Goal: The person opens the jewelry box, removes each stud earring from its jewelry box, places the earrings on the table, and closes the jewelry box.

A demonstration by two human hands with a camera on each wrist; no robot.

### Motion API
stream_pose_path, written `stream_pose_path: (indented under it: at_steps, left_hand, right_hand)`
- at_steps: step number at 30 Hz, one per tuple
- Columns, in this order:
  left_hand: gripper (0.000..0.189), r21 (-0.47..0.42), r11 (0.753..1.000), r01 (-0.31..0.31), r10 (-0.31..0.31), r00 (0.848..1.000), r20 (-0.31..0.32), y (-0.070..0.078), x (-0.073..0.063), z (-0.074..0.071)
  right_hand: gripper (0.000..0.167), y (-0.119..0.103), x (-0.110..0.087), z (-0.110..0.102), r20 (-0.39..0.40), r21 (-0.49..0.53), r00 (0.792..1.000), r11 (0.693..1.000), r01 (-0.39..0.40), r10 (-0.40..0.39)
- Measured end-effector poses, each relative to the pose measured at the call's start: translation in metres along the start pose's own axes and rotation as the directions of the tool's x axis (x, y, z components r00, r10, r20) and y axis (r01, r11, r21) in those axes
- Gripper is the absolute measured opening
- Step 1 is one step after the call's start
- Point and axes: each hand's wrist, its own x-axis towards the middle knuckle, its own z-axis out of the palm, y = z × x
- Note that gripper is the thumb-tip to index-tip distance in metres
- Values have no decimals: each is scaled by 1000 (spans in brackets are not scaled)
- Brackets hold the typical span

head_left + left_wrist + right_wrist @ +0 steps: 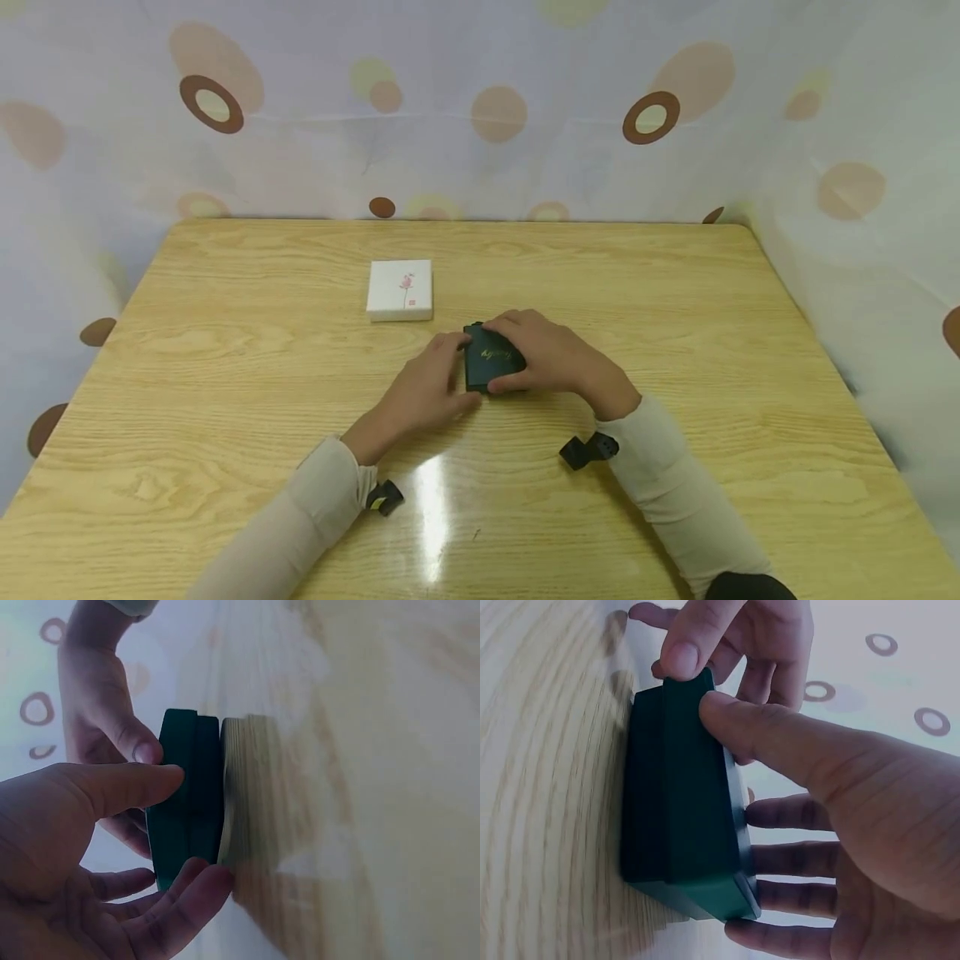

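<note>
A dark green lidded box [491, 358] with gold lettering on its top lies on the table in the head view. My right hand [551, 354] reaches over it from the right and grips the lid, thumb on the near edge and fingers on the far edge. From the left, my left hand [427, 387] holds the box's left end between thumb and fingers. In the right wrist view the lid [697, 787] sits over a slightly narrower base [645, 795]. Both thumbs are close together there at one corner. The inside of the box is hidden.
A white square box [400, 290] with a pink flower print stands on the wooden table [225, 350], behind and left of the green box. A patterned cloth [450, 108] hangs along the table's back and sides. Small dark devices are strapped to both wrists.
</note>
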Motion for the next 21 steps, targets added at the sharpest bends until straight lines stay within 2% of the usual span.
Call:
stream_pose_path:
  at_steps: [9, 14, 21]
  left_hand:
    - [97, -118, 992, 52, -46, 998, 52, -10, 4, -2]
    - [98, -153, 988, 37, -26, 997, 68, -14, 5, -3]
    - [98, -189, 982, 13, 0, 997, 71, -18, 7, -4]
  right_hand:
    - [83, -7, -2, 2, 18, 9, 1000, 1000, -5, 5]
    - [83, -9, -4, 2, 17, 14, 1000, 1000, 4, -4]
    - [90, -9, -5, 2, 19, -13, 1000, 1000, 15, -15]
